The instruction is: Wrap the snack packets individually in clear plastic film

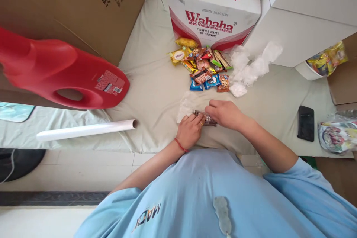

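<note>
A small dark brown snack packet with pale printing lies on the cloth near my body. My left hand, with a red cord at the wrist, is closed over the packet's left end and holds it down. Crinkled clear plastic film spreads beside and behind those fingers. My right hand is at the packet's right side, its fingers curled into a pinch. What sits between those fingertips is hidden. Just beyond both hands is a pile of wrapped snacks in blue, brown, yellow and green.
A Wahaba-style white and red carton printed "Wahaha" stands behind the snacks, with crumpled clear plastic beside it. Leftward are a red jug, a white roll and a large cardboard box. A phone and white bin are rightward.
</note>
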Demonstrator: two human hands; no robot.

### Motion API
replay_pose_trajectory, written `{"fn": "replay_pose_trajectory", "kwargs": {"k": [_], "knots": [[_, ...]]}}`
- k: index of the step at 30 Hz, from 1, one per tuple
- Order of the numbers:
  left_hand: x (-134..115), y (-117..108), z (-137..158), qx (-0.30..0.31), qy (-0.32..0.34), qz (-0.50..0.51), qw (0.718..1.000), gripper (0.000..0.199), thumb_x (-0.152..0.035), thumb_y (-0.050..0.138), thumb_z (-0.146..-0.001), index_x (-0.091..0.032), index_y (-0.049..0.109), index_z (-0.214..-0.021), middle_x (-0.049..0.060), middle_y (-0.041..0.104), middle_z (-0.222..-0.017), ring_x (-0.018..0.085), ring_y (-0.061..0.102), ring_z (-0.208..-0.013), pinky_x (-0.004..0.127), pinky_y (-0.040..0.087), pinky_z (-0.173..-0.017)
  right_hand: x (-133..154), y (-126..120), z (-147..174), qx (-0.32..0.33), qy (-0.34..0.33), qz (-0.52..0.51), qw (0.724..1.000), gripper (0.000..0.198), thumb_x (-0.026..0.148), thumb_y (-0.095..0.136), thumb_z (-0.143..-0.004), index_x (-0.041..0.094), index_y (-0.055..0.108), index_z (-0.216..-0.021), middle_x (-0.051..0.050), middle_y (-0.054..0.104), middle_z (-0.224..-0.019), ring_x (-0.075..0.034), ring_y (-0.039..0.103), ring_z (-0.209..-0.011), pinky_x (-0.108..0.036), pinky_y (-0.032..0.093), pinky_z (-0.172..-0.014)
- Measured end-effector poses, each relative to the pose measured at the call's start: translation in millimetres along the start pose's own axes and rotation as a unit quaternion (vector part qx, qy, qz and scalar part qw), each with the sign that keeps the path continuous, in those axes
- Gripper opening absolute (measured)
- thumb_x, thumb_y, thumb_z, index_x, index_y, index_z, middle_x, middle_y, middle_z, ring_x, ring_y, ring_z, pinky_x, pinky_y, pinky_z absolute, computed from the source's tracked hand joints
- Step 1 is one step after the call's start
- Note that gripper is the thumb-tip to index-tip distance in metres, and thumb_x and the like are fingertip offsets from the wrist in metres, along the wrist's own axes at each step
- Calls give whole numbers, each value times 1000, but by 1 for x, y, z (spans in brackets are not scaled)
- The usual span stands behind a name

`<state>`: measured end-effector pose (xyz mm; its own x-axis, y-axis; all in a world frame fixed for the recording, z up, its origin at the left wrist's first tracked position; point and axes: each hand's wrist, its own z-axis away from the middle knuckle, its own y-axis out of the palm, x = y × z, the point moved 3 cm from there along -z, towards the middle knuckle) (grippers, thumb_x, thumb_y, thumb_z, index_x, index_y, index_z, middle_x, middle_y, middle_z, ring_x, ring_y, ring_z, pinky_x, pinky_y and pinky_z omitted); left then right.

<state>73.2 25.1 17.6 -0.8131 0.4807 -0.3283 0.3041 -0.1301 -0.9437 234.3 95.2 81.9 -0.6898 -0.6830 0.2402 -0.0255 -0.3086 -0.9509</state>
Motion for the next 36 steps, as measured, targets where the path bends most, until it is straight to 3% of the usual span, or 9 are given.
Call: {"fn": "replay_pose_trajectory", "kwargs": {"k": [7, 12, 15, 18, 20, 23, 26, 31, 36], "knots": [[35, -1, 25, -43, 1, 227, 973, 44, -15, 44, -95, -27, 79, -118, 7, 77, -129, 23, 72, -110, 44, 58, -99, 23, 54, 27, 39, -4, -21, 999, 35, 21, 44, -110, 29, 69, -134, -6, 68, -114, -20, 59, -94, -29, 35, -73], [85, -15, 39, -217, -273, 329, 878, 40, -33, 39, -102, -22, 76, -113, 8, 78, -120, 23, 71, -115, 43, 58, -104, 28, 61, 26, 28, 3, -17, 999, 36, 20, 45, -109, 28, 74, -129, -9, 67, -115, -23, 59, -97, -31, 38, -78], [92, -14, 27, -225, -352, 251, 873, 51, -47, 31, -108, -19, 67, -131, 14, 67, -142, 29, 58, -138, 53, 45, -121, 32, 56, 24, 36, 16, -3, 999, 34, 22, 46, -109, 27, 76, -125, -9, 67, -114, -24, 60, -96, -32, 38, -76], [81, -7, 10, -132, -315, 157, 927, 48, -59, 60, -96, -18, 71, -118, 18, 54, -157, 40, 34, -157, 62, 32, -127, 35, 50, 21, 49, 27, -13, 998, 33, 27, 47, -111, 27, 76, -125, -10, 68, -114, -24, 61, -98, -31, 38, -75], [70, -8, 7, -98, -277, 135, 946, 37, -52, 75, -85, -19, 71, -100, 18, 55, -154, 43, 39, -152, 60, 38, -123, 35, 49, 20, 50, 48, -43, 997, 33, 31, 46, -112, 26, 76, -125, -9, 69, -113, -23, 62, -97, -31, 39, -75], [55, -18, 10, -102, -251, 198, 942, 16, -35, 70, -87, -20, 65, -87, 12, 70, -116, 28, 67, -110, 44, 57, -100, 31, 50, 20, 33, 101, -114, 988, 34, 39, 47, -112, 21, 75, -118, -8, 71, -106, -21, 63, -92, -30, 40, -76], [34, -29, 10, -124, -212, 258, 934, 7, -25, 61, -91, -21, 62, -85, 2, 66, -87, 18, 64, -79, 32, 56, -79, 28, 56, 19, 6, 95, -183, 978, 29, 37, 51, -111, 20, 75, -113, -7, 71, -101, -20, 63, -92, -29, 43, -80], [-7, -23, -4, -90, -48, 264, 959, 21, -14, 49, -94, -18, 67, -103, 9, 70, -105, 21, 67, -100, 36, 57, -92, 24, 61, 24, -43, 54, -271, 960, 27, 21, 50, -107, 18, 74, -120, -11, 71, -117, -24, 63, -107, -35, 49, -93], [-13, -7, -2, -44, 46, 223, 973, 39, -14, 49, -91, -13, 64, -127, 17, 64, -127, 29, 61, -119, 48, 54, -107, 19, 60, 66, -55, -10, -243, 968, 32, 17, 51, -102, 22, 77, -120, -12, 70, -129, -28, 63, -117, -44, 52, -101]]}}
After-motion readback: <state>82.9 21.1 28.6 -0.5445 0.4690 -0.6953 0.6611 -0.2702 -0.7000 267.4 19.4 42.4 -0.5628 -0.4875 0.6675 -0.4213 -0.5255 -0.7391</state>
